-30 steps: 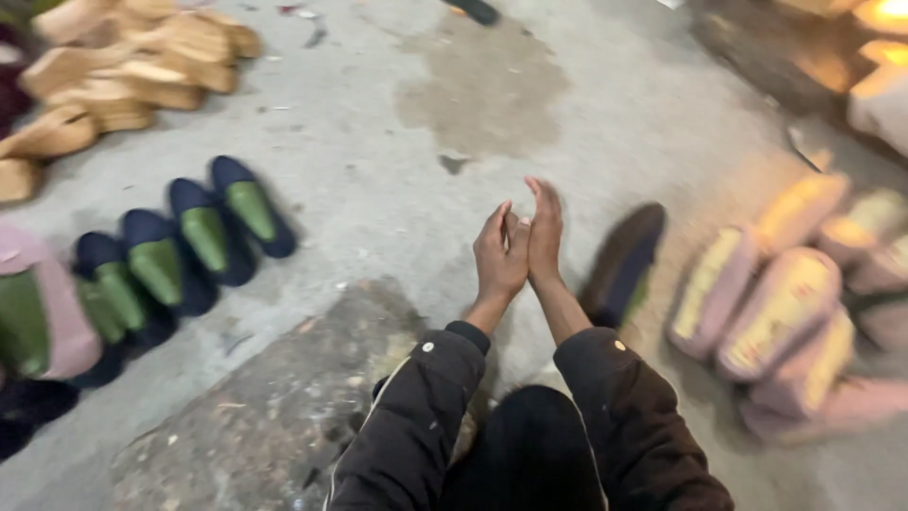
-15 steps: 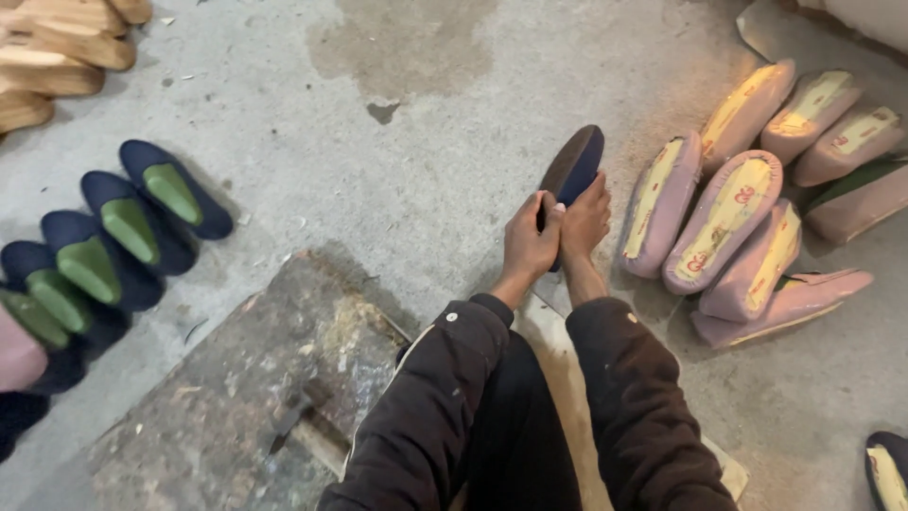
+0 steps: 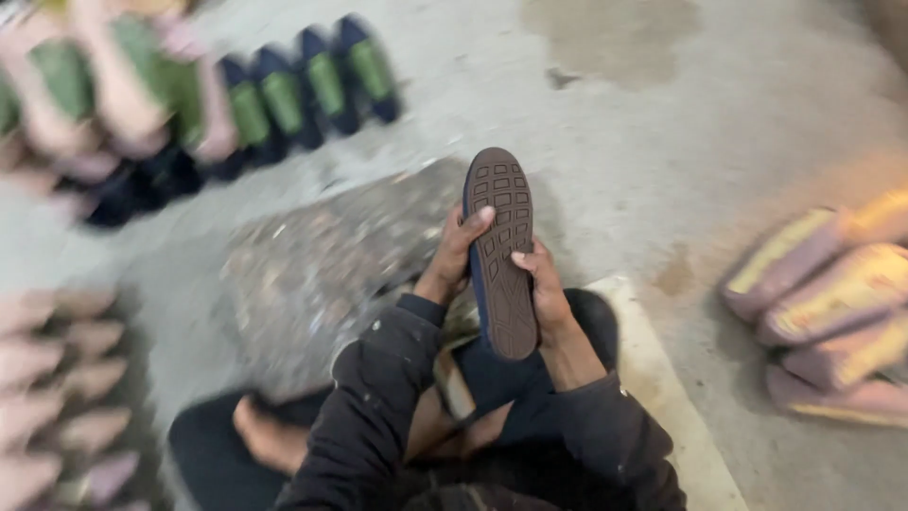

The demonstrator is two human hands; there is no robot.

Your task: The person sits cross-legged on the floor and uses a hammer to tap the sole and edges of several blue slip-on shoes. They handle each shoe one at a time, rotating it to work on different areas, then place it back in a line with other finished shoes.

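In the head view we look down on a person seated on a concrete floor (image 3: 662,123), both arms in dark sleeves reaching forward. The left hand (image 3: 456,254) and the right hand (image 3: 547,289) hold one dark blue shoe (image 3: 501,251) between them, raised above the lap with its brown grid-patterned sole turned up toward us and its toe pointing away. We see the left fingers (image 3: 478,220) curled over the left edge of the sole, closed on it, and the right fingers (image 3: 523,257) wrapped around the right edge, the thumb lying on the sole; both hands grip the shoe firmly. Just beyond and to the left of the hands lies a flat, speckled stone slab (image 3: 322,270) on the floor. Further off at upper left stands a row of dark blue shoes with green insoles (image 3: 303,90), blurred. At the right edge lies a heap of pinkish shoes with yellow insoles (image 3: 832,303), well apart from the hands. Along the left edge we make out a blurred stack of pale pink shoe pieces (image 3: 66,378). A bare foot (image 3: 270,440) shows below the slab.
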